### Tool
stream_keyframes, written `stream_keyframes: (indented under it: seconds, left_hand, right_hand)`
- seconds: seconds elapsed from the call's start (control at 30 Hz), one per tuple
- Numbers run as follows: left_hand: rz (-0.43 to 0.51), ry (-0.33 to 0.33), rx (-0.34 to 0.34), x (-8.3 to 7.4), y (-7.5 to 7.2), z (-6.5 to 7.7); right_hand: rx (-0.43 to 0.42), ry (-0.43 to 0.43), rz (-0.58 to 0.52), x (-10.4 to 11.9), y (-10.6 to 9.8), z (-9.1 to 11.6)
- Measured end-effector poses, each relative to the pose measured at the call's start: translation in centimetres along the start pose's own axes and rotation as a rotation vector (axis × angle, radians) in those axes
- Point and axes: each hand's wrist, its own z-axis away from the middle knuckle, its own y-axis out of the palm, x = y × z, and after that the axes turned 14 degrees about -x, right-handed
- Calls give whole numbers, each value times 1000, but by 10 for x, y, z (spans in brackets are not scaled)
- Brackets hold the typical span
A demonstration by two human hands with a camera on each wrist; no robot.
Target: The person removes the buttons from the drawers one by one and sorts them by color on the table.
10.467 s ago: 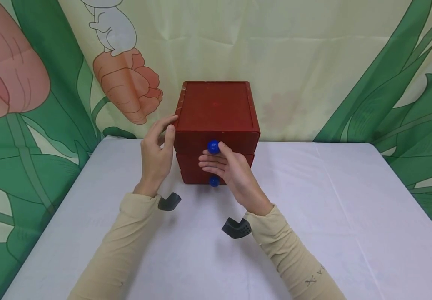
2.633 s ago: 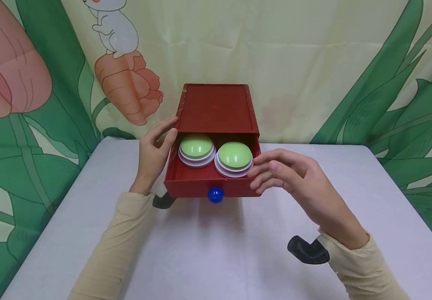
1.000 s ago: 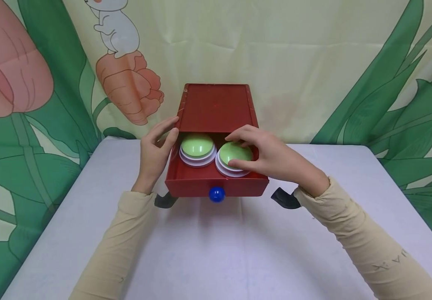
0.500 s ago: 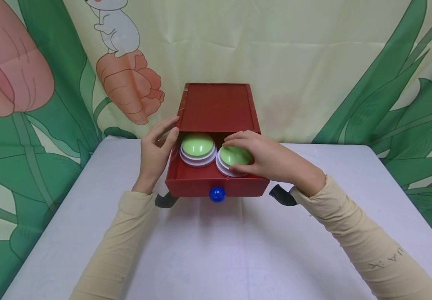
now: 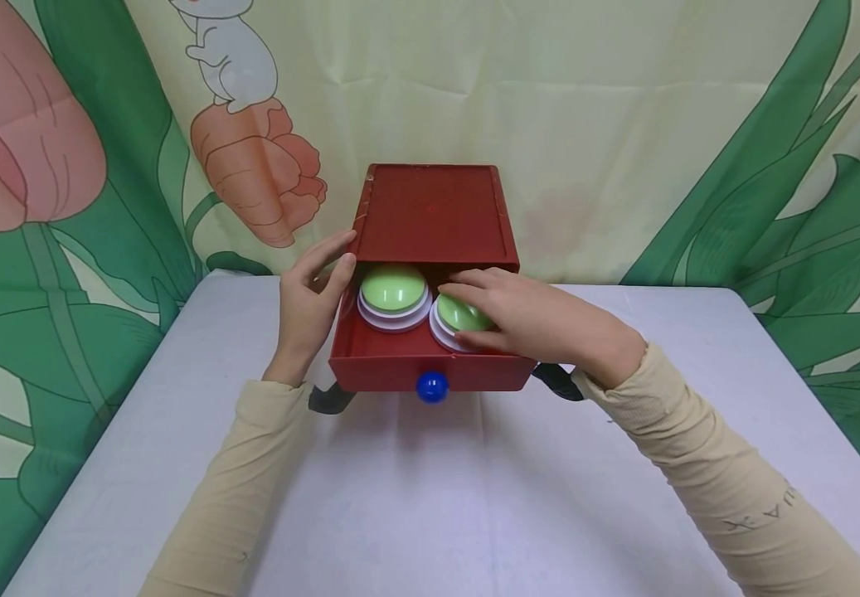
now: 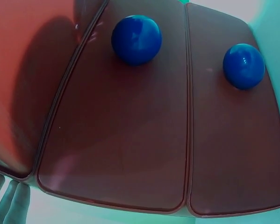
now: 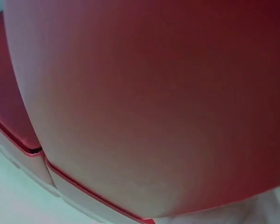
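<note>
- Red cabinet (image 5: 433,211) near the middle of the tabletop's (image 5: 430,497) back edge, with upper drawer (image 5: 377,377) extended toward the front edge.
- Inside upper drawer: two green domes on stepped white bases, side by side. Toward tabletop's left edge, left disc (image 5: 394,290), fully in sight. Toward right edge, right disc (image 5: 459,315), partly covered (outer part behind the right hand).
- Right hand (image 5: 541,319): reaching in over drawer's right wall, fingers curved over far side of right disc, thumb at near side. Grip about as wide as the dome. Contact with drawer floor beneath right disc: cannot tell.
- Left hand (image 5: 308,307): at cabinet's side facing tabletop's left edge, fingers lightly bent and loose, thumb apart from forefinger, fingertips at side wall.
- Blue knob (image 5: 432,386) at centre of drawer front, above the tabletop.
- Left wrist view: second knob (image 6: 244,66), also blue, on neighbouring front panel. Fingers (image 6: 17,203) in lower left corner, just beside cabinet edge.
- Right wrist view: mostly one smooth, blurred surface (too close to identify).
- Beige sleeves (image 5: 228,481) on both arms, crossing tabletop's front edge. Dark wrist mount (image 5: 330,399) beside left cuff; similar one by right cuff.
- Behind tabletop's back edge: printed backdrop (image 5: 400,83) with rabbit (image 5: 239,62) on carrot (image 5: 250,166). Toward back right corner, green leaves (image 5: 758,199).
</note>
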Motion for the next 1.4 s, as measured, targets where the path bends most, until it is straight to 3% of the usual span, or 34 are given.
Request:
stream_keyframes:
  seconds: [0.33, 0.6, 0.93, 1.4]
  left_hand:
    - [-9, -18, 0, -5, 1, 1]
    - [-30, -43, 9, -37, 2, 4]
    - [17, -11, -1, -4, 1, 0]
    - [22, 3, 6, -1, 1, 1]
  right_hand:
    - [-34, -9, -17, 3, -2, 2]
    - [-81, -18, -29, 3, 0, 5]
    - [-186, -46, -96, 0, -1, 7]
    - [-356, -117, -124, 1, -11, 16]
